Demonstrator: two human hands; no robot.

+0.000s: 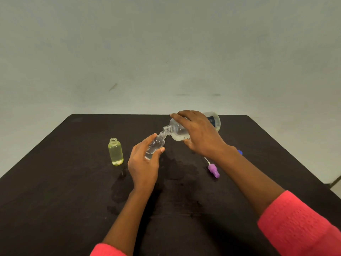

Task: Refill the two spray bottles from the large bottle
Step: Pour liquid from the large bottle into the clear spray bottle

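Large bottle [177, 131] — right hand [199, 134] gripping; spray bottles [156, 144] — two, left hand [144, 161] apparently gripping one.

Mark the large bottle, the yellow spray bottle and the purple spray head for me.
large bottle [177, 130]: head view, clear shoulder beside its neck.
yellow spray bottle [115, 153]: head view, middle of its body.
purple spray head [213, 169]: head view, its purple collar.

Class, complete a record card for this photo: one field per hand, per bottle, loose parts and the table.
Left hand: holds small clear bottle, tilted
Right hand: grips large bottle, tipped, mouth at the small bottle's neck
Yellow bottle: upright, uncapped, apart from both hands
Loose parts: purple spray head lying by right wrist; blue piece partly hidden behind the forearm
Table: dark, wet patches
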